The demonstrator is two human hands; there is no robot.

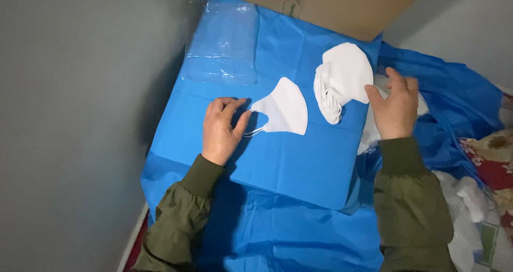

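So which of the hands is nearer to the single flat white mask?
Left. The left hand touches the single flat white mask at its ear loop; the right hand is apart from it, beside the stack of masks.

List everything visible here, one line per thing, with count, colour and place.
folded white face mask: one, white, flat on the blue sheet, ear loop at the left hand
stack of white face masks: one pile, white, right of the single mask
blue plastic sheet: one, blue, covering the work surface
clear plastic bags: a few, transparent, top left of the sheet
brown cardboard box: one, brown, top edge
left hand: olive sleeve, fingers on the ear loop
right hand: olive sleeve, touching the stack's edge
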